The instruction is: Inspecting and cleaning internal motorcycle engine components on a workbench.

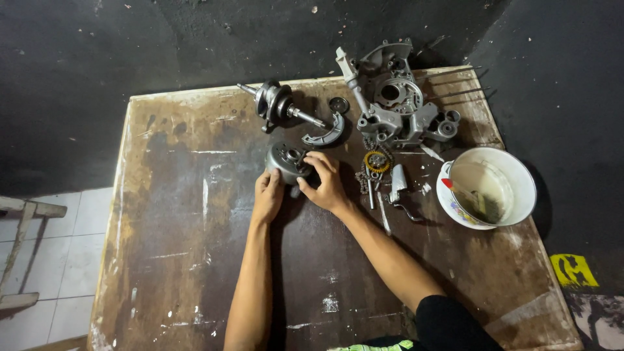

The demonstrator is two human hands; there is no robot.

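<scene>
The round grey clutch housing (288,160) sits on the worn brown desk (195,260) directly between the person's two hands, and that is the relation that matters: both grips close on it from opposite flanks. The left hand (268,195) comes up from below and slightly left, its fingers laid against the housing's lower left rim; the right hand (327,185) cups the right side, its fingers curled over the top edge toward the centre boss. Both are grasping the housing, neither clenched empty nor released, though how firmly cannot be told. The housing lies flat with its open face up, so its axis points up toward the camera and it has no long side to favour; the right hand reaches further over it and seems the nearer to its middle. Just beyond the grip lies a crankshaft (281,104), its shaft running left to right, with a curved brake shoe (323,133) beside it. To the right of the right hand lie a chain with a yellow-ringed sprocket (376,162), beyond that a grey engine crankcase (396,97), and further right a white bowl (513,175) holding murky liquid
</scene>
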